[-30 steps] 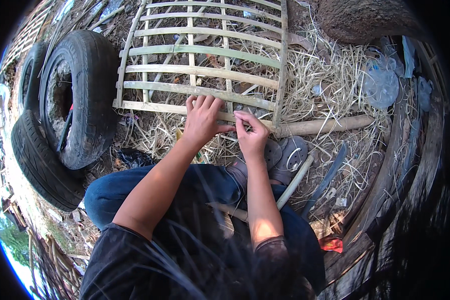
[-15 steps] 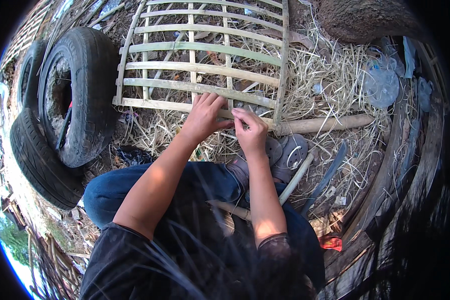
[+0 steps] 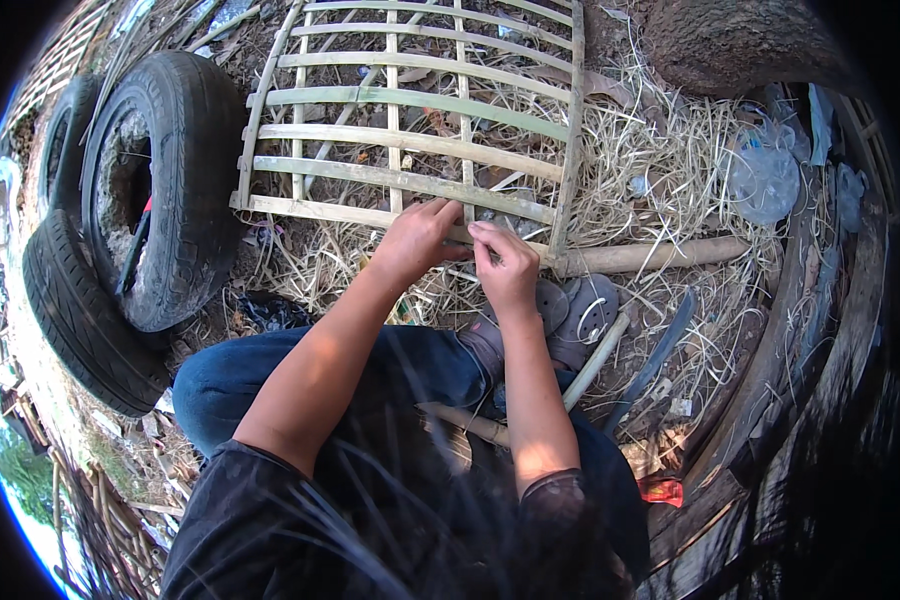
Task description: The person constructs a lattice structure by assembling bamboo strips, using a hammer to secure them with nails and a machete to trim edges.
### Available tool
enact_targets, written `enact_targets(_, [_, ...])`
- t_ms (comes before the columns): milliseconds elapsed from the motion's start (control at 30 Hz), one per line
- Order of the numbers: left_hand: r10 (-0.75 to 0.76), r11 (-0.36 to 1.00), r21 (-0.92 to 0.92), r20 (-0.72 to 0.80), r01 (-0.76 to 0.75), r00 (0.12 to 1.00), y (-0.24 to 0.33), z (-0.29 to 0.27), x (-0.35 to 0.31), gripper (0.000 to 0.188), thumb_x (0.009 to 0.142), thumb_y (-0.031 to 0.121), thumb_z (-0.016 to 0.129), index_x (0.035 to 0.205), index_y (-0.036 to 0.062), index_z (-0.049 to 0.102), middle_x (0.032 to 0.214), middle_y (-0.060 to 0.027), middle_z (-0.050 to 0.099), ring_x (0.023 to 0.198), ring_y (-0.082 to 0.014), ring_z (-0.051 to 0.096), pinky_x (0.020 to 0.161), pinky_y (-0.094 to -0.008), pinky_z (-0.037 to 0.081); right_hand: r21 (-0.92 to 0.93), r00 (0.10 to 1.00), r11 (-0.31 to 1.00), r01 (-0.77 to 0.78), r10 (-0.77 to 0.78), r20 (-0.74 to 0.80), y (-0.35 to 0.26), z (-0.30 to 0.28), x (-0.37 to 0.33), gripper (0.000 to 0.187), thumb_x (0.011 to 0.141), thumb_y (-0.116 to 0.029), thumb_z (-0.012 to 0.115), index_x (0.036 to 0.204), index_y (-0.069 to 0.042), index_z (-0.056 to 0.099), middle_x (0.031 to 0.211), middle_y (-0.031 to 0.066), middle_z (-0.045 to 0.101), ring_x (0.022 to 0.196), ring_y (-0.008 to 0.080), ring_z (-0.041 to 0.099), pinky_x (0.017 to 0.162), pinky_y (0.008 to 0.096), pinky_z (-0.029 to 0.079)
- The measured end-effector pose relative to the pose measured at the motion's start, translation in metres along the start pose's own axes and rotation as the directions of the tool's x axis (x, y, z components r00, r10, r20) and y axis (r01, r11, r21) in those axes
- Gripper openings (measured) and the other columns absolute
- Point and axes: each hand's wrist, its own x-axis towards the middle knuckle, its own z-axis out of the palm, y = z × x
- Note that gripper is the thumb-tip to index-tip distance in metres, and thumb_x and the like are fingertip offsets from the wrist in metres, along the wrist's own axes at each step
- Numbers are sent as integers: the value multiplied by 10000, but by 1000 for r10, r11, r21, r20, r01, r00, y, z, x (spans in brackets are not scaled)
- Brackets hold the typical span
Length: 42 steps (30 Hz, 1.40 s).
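Observation:
A lattice of split bamboo slats [image 3: 420, 139] lies in front of me, with curved crosswise strips over lengthwise ones. My left hand [image 3: 422, 243] is closed round its nearest slat [image 3: 322, 210], where a lengthwise strip meets it. Just to the right, my right hand [image 3: 508, 262] is held in a pinch at the same crossing, fingertips almost meeting those of the left. Whatever lies between the right fingertips is too small to make out. The underside of the crossing is hidden by my hands.
Old tyres [image 3: 202, 190] stand at the left. Pale bamboo shavings [image 3: 660, 180] litter the ground. A thick bamboo pole [image 3: 660, 254], a long blade [image 3: 655, 355] and a thin pale stick [image 3: 597, 362] lie at the right. Clear plastic bags [image 3: 765, 180] sit farther off, near a trunk [image 3: 740, 45].
My left hand has slid slightly right and nearer to me, its fingers more curled. The right hand keeps its pinch at the crossing. The whole view has shifted slightly.

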Motion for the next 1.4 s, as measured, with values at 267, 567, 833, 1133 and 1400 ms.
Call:
enact_targets(267, [7, 1000, -5, -36, -7, 999, 2, -2, -1, 446, 614, 187, 819, 933, 59, 535, 909, -138, 618, 884, -355, 618, 792, -439, 497, -23, 1000, 1000, 4, -4, -3, -2, 4, -2, 159, 754, 83, 660, 877, -18, 675, 919, 131, 711, 854, 287, 695, 753, 370, 556])
enact_targets(567, [105, 992, -56, -104, -111, 989, 2, -1, 1, 416, 626, 129, 808, 916, 25, 529, 852, -160, 596, 813, -374, 610, 690, -438, 497, -30, 999, 1000, 1, -2, -39, -2, 4, -5, 155, 759, 90, 650, 876, -9, 672, 918, 131, 711, 848, 287, 696, 754, 366, 556])
enact_targets(833, [81, 995, -48, -110, -86, 991, 0, 0, 1, 430, 605, 137, 820, 920, 30, 547, 851, -149, 592, 805, -374, 605, 702, -443, 498, -37, 999, 999, -9, 7, -50, -3, 4, -5, 142, 762, 88, 659, 868, -3, 685, 906, 140, 714, 838, 284, 703, 747, 356, 559])
enact_targets(1133, [139, 985, -70, -210, -156, 968, 1, 3, 3, 387, 591, 112, 818, 925, 36, 637, 897, -123, 609, 855, -342, 591, 757, -416, 501, -64, 1000, 998, 15, -16, -11, -2, 3, -3, 166, 751, 86, 659, 882, -15, 677, 912, 132, 709, 847, 289, 695, 752, 371, 555])
enact_targets(1400, [57, 985, -148, -207, -88, 977, 0, 5, 3, 258, 632, 74, 793, 848, 27, 662, 845, -118, 617, 824, -325, 598, 725, -399, 507, -73, 1000, 997, 26, -26, -3, -3, 2, -3, 173, 740, 86, 666, 878, -18, 673, 922, 125, 708, 846, 289, 690, 748, 367, 551])
